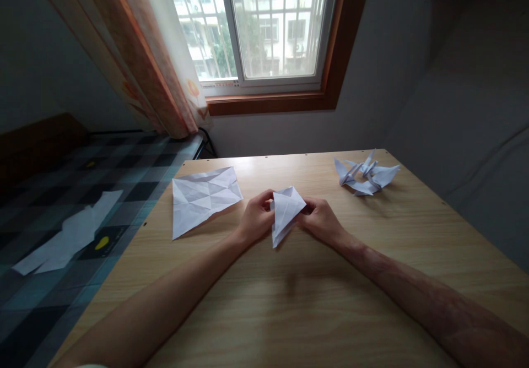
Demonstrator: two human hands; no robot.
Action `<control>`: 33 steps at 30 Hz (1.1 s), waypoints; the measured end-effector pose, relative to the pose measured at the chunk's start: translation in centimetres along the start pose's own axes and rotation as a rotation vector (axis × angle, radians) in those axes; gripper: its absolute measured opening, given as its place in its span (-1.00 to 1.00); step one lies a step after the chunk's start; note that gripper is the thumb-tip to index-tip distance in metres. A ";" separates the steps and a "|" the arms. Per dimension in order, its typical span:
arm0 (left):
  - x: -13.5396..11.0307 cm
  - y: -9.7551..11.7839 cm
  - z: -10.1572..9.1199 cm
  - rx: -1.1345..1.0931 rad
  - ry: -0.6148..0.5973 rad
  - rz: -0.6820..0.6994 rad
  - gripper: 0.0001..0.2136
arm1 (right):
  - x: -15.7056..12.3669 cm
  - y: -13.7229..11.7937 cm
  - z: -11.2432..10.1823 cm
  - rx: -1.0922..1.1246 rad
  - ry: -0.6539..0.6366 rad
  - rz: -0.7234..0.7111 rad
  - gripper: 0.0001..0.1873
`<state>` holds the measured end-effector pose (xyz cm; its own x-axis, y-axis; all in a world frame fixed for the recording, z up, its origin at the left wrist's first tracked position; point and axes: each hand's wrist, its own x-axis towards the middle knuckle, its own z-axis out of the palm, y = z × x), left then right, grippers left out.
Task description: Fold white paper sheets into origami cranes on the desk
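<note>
A folded piece of white paper [286, 211], kite-like with a point toward me, is held up over the middle of the table. My left hand [258, 214] is closed on its left edge, with the thumb and fingers partly behind the paper. On the other side my right hand [320, 220] pinches the right corner, its fingertips partly hidden. To the left of my hands lies a creased, unfolded white sheet [206, 196]. Several folded paper cranes [366, 174] sit in a cluster at the table's far right.
The wooden table [231, 313] stands below a barred window [281, 26]. At its left is a bed with a checked cover [25, 191], on which torn white paper strips [74, 236] lie. A patterned curtain [136, 43] hangs beside the window.
</note>
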<state>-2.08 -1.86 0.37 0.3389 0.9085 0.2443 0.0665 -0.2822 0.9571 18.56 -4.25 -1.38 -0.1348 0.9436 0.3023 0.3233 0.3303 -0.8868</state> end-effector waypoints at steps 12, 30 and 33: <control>-0.5 0.3 0.1 0.460 0.135 0.206 -0.91 | -0.6 -0.2 0.1 -0.358 0.137 -0.084 -0.80; -0.6 -0.3 0.0 0.727 0.066 0.293 -0.76 | -0.5 -0.1 -0.2 -0.298 0.128 -0.236 -0.61; -0.5 -0.4 0.1 0.623 0.062 0.290 -0.63 | -0.5 -0.1 -0.5 -0.272 0.108 -0.210 -0.80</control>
<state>-2.21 -2.23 -0.11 0.3711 0.7802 0.5036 0.5147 -0.6242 0.5877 19.06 -4.74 -1.31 -0.1301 0.8467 0.5160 0.5388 0.4972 -0.6801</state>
